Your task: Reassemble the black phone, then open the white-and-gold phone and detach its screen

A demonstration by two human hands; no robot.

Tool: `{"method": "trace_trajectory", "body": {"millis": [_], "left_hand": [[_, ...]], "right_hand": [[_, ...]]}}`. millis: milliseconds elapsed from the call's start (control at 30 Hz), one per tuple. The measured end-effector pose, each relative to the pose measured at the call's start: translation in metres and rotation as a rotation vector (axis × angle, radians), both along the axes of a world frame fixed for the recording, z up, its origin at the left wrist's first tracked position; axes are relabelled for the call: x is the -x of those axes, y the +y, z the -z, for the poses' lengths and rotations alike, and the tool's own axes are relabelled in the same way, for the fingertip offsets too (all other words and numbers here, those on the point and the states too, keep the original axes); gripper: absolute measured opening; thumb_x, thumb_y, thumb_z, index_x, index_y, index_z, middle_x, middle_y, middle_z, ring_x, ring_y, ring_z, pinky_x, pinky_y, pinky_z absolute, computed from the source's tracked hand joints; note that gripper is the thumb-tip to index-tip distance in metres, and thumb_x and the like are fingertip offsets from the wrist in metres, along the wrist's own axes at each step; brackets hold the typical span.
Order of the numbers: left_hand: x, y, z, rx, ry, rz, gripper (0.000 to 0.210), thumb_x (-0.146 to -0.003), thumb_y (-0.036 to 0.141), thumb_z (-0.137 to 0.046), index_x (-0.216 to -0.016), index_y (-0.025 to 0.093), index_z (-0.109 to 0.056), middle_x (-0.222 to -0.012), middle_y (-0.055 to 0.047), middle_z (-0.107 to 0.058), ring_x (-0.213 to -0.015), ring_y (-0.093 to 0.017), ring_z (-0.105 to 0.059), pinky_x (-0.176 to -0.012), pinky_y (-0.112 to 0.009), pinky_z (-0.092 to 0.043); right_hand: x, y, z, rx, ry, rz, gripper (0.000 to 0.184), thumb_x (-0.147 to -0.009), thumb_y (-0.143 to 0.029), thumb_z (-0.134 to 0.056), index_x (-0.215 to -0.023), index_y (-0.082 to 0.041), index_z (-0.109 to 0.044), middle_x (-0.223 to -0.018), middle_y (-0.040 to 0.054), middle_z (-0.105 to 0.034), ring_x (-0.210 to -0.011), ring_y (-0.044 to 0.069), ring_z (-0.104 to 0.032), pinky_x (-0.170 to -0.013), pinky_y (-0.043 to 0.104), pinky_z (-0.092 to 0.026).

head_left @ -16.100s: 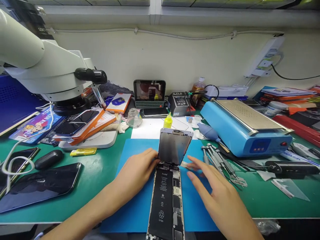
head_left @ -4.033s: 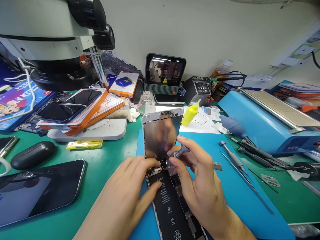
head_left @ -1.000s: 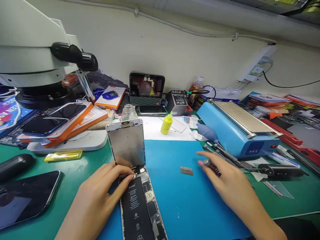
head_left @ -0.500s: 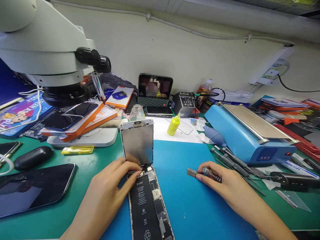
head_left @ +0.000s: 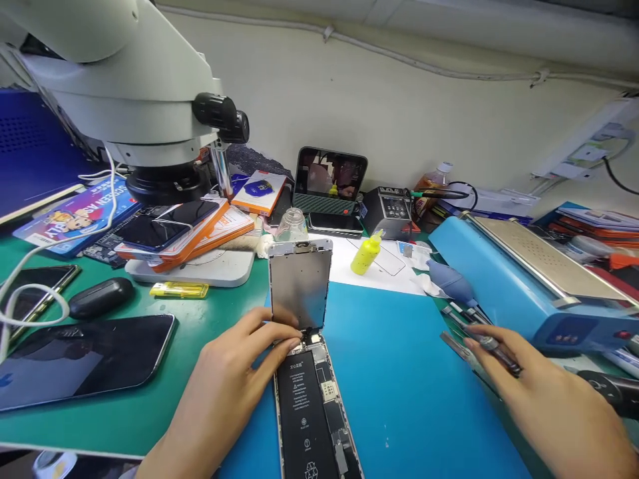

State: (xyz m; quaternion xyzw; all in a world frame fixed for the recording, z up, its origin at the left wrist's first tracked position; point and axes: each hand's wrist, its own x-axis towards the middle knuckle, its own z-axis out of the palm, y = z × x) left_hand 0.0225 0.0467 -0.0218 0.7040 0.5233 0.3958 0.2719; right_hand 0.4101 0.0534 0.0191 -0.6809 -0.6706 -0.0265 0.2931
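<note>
The opened phone (head_left: 328, 372) lies on the blue mat (head_left: 409, 372), nearer its left edge than its right. Its long axis runs away from the person, the far end leaning slightly left and the near end out of sight. The screen (head_left: 299, 283) stands nearly upright at that far end, inner side toward the person, and a black battery (head_left: 303, 406) fills the left part of the body.

The left hand (head_left: 227, 372) is much the nearer. It reaches in from the left, thumb and forefinger almost meeting at the far-left corner of the phone body, by the screen's foot. That grip is narrow; I cannot tell whether anything small is pinched in it.

The right hand (head_left: 544, 392) is well apart, over the mat's right edge. Its grip is full: a screwdriver (head_left: 500, 356) lies in the curled fingers, and a flat metal strip (head_left: 455, 346) juts leftward from the fingertips. Seen from this grip, the phone lies to the left across a stretch of mat, its long axis crossing the line between them.

Slim tools (head_left: 466, 315) lie just past the right hand, near the mat's far-right corner, with a blue machine (head_left: 504, 279) beyond. Behind the mat's far edge, a yellow bottle (head_left: 366, 255) stands on white paper (head_left: 342, 256).
</note>
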Motion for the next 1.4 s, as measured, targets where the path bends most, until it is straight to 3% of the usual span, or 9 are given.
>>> {"method": "trace_trajectory", "body": {"millis": [67,100,167,300,500,800,1167,1267,1400], "left_hand": [[0.0,0.0,0.001,0.003,-0.012,-0.003,0.021,-0.115,0.033,-0.061,-0.107,0.037,-0.081,-0.124,0.004,-0.079,-0.112,-0.019,-0.079,-0.093,-0.026,-0.057],[0.0,0.0,0.001,0.006,-0.015,-0.004,0.022,-0.115,0.034,-0.06,-0.107,0.037,-0.081,-0.124,0.003,-0.078,-0.112,-0.019,-0.079,-0.093,-0.026,-0.057],[0.001,-0.001,0.002,0.012,-0.022,-0.007,0.024,-0.116,0.034,-0.058,-0.106,0.036,-0.081,-0.125,0.003,-0.077,-0.114,-0.019,-0.078,-0.092,-0.026,-0.057],[0.001,-0.001,0.002,0.013,-0.039,-0.024,0.027,-0.118,0.034,-0.056,-0.107,0.036,-0.08,-0.129,0.001,-0.074,-0.12,-0.019,-0.076,-0.091,-0.025,-0.058],[0.005,-0.001,0.006,0.011,-0.071,-0.057,0.028,-0.117,0.034,-0.056,-0.107,0.036,-0.082,-0.14,0.001,-0.073,-0.129,-0.022,-0.072,-0.102,-0.032,-0.057],[0.008,0.001,0.014,-0.033,-0.137,-0.082,0.027,-0.115,0.035,-0.059,-0.104,0.041,-0.083,-0.129,0.006,-0.081,-0.133,-0.02,-0.069,-0.11,-0.032,-0.054],[0.011,0.002,0.018,-0.056,-0.137,-0.041,0.026,-0.116,0.038,-0.061,-0.115,0.05,-0.083,-0.131,0.012,-0.084,-0.141,-0.02,-0.067,-0.12,-0.037,-0.051],[0.011,0.003,0.018,-0.065,-0.105,-0.02,0.026,-0.116,0.039,-0.063,-0.125,0.056,-0.08,-0.136,0.016,-0.082,-0.142,-0.019,-0.066,-0.12,-0.036,-0.051],[0.011,0.001,0.02,-0.073,-0.073,-0.046,0.028,-0.116,0.039,-0.061,-0.131,0.056,-0.076,-0.141,0.015,-0.08,-0.138,-0.018,-0.07,-0.115,-0.035,-0.055]], "right_hand": [[0.036,-0.005,0.001,-0.005,-0.023,-0.12,0.017,-0.105,-0.046,-0.069,-0.114,-0.038,-0.081,-0.079,0.0013,-0.082,-0.056,0.023,-0.077,-0.046,0.03,-0.053],[0.059,-0.006,0.001,-0.037,-0.04,-0.314,0.016,-0.109,-0.037,-0.067,-0.121,-0.035,-0.078,-0.087,0.0005,-0.084,-0.065,0.021,-0.08,-0.054,0.028,-0.057],[0.104,-0.006,0.0,-0.146,-0.08,-0.645,0.023,-0.113,-0.02,-0.057,-0.127,-0.029,-0.073,-0.087,-0.0019,-0.08,-0.066,0.014,-0.077,-0.057,0.024,-0.055],[0.166,0.002,-0.006,-0.212,-0.109,-0.8,0.027,-0.117,-0.015,-0.049,-0.123,-0.022,-0.075,-0.085,-0.0003,-0.075,-0.065,0.012,-0.07,-0.058,0.026,-0.049],[0.182,0.009,-0.003,-0.243,-0.098,-0.793,0.026,-0.118,-0.016,-0.052,-0.112,-0.017,-0.077,-0.093,0.0043,-0.078,-0.065,0.012,-0.067,-0.06,0.028,-0.047],[0.189,0.012,0.006,-0.291,-0.034,-0.784,0.014,-0.112,-0.01,-0.062,-0.115,-0.016,-0.075,-0.096,0.0029,-0.078,-0.067,0.011,-0.069,-0.059,0.026,-0.047],[0.195,0.012,0.013,-0.301,-0.039,-0.758,0.015,-0.11,-0.01,-0.062,-0.105,-0.015,-0.075,-0.088,0.0031,-0.075,-0.063,0.013,-0.061,-0.058,0.028,-0.044],[0.184,0.011,0.007,-0.249,0.012,-0.711,0.01,-0.111,-0.016,-0.064,-0.106,-0.02,-0.072,-0.089,-0.0005,-0.073,-0.066,0.011,-0.064,-0.06,0.024,-0.047],[0.137,0.027,-0.013,-0.127,0.044,-0.538,0.008,-0.11,-0.016,-0.066,-0.11,-0.023,-0.071,-0.097,-0.0015,-0.076,-0.077,0.011,-0.07,-0.071,0.022,-0.053]]}}
